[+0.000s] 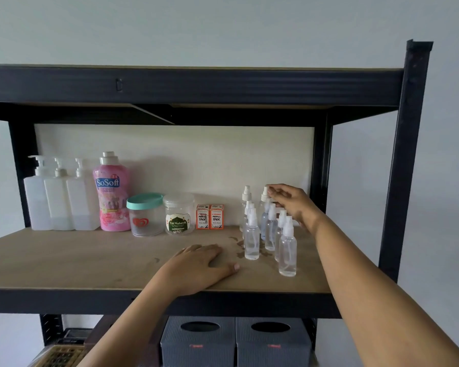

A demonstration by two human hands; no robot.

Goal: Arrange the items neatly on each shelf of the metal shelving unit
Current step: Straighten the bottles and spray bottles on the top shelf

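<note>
Now pinching far spray bottle [265, 205] cap with right hand [292, 201], left hand [199, 266] flat on shelf [77, 258]; risks toppling near bottles [287, 247] with forearm.

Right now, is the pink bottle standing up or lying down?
Standing up. The pink bottle sits on its base on the wooden shelf, its cap pointing straight up, beside the white pump bottles.
</note>
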